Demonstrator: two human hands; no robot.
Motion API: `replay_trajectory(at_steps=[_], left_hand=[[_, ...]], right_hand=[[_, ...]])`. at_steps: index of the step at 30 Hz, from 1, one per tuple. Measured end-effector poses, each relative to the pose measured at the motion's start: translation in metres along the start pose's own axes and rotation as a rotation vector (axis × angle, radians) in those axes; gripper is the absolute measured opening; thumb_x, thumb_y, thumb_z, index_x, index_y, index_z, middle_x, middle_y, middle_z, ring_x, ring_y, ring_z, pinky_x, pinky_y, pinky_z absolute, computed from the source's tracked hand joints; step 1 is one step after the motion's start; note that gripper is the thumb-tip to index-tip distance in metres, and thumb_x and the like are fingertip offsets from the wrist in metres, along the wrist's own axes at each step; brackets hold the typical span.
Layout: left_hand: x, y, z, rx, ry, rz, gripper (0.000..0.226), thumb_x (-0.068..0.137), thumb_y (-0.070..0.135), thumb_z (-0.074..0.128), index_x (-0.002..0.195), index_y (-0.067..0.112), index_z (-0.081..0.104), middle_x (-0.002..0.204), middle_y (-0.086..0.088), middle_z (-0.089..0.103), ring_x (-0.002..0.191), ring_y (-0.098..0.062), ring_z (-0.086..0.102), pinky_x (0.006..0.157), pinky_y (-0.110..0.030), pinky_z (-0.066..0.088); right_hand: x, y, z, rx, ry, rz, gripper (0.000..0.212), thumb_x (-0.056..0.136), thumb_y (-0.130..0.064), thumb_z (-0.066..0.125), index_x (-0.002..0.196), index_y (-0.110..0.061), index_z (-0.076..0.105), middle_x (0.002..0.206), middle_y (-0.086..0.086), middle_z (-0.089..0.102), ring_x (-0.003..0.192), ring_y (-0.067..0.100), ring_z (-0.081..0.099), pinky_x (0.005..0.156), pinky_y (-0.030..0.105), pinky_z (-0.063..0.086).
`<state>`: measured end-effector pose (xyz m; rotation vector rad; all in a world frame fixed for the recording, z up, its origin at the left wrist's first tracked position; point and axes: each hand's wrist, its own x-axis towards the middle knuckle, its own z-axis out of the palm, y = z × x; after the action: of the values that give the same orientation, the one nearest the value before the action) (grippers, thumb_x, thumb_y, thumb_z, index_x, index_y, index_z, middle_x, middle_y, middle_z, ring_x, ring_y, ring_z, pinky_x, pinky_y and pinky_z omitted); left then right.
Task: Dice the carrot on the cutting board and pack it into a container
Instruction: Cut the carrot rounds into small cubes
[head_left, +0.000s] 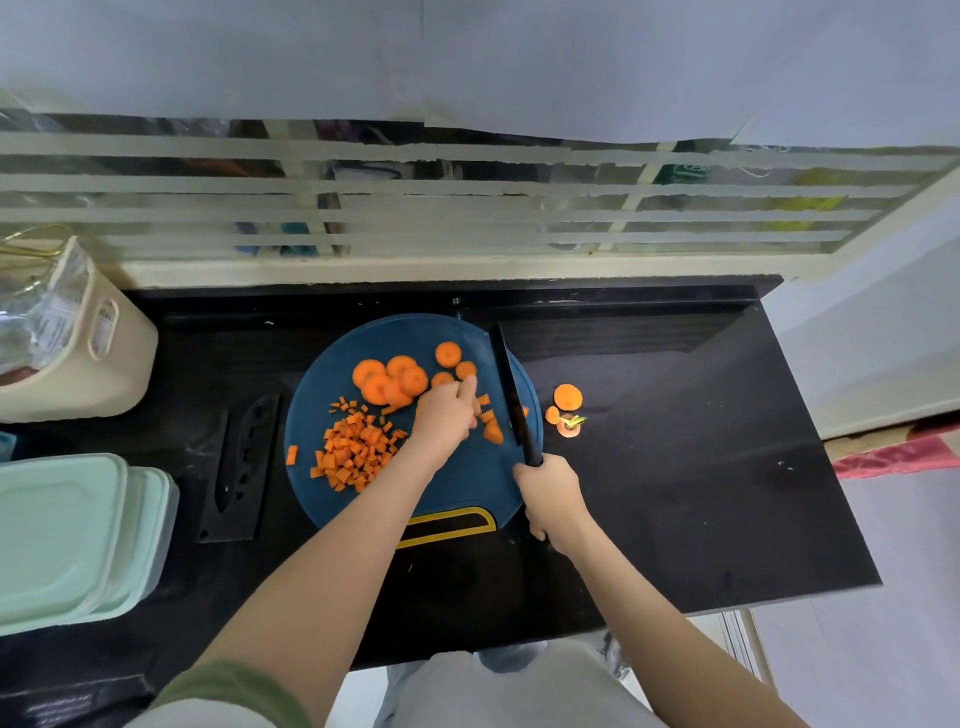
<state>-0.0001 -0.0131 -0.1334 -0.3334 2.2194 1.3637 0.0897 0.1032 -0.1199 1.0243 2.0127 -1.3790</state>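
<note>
A black knife sheath (228, 514) lies flat on the black table (675, 493). At the far left stands a beige basket (67, 384) holding crinkled plastic bags, below a window (415, 208) crossed by tape strips.

- we find no text, brand or number that we can read for certain.
- white lettering on a green packet (680, 174) behind the window (467, 171) is too blurred for us.
- print on the clear wrapper (57, 312) in the cream basket (122, 374) at the countertop (675, 467)'s left edge is illegible.
</note>
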Motion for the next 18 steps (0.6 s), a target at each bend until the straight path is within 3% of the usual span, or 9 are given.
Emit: replay_trajectory(at_steps=[5,13,18], left_hand=[[-0.006,-0.005,-0.004,0.092,0.077,0.021,0.044,0.104,0.028,0.029,0.084,0.001,0.058,0.086,-0.023,0.063,0.083,-0.038,0.059,0.081,-0.046,0.049],[-0.008,-0.020,-0.013,0.185,0.096,0.060,0.043,0.104,0.027,0.027,0.084,0.003,0.056,0.091,-0.024,0.065,0.088,-0.040,0.060,0.078,-0.045,0.047],[-0.007,-0.027,-0.013,0.164,0.045,-0.003,0.047,0.104,0.031,0.029,0.100,-0.004,0.060,0.098,-0.025,0.064,0.093,-0.040,0.060,0.085,-0.046,0.051]], right_hand=[[-0.010,-0.002,-0.002,0.009,-0.031,-0.008,0.012,0.093,-0.015,0.047,0.081,-0.013,0.048,0.065,0.004,0.039,0.049,0.014,0.033,0.046,0.030,0.032],[-0.021,0.001,0.007,-0.024,-0.036,-0.004,0.016,0.097,-0.017,0.048,0.081,-0.017,0.049,0.072,0.004,0.047,0.054,0.013,0.040,0.045,0.024,0.037],[-0.017,0.000,0.010,-0.082,-0.024,0.029,0.014,0.096,-0.017,0.047,0.083,-0.015,0.048,0.072,0.004,0.048,0.054,0.014,0.043,0.044,0.025,0.037]])
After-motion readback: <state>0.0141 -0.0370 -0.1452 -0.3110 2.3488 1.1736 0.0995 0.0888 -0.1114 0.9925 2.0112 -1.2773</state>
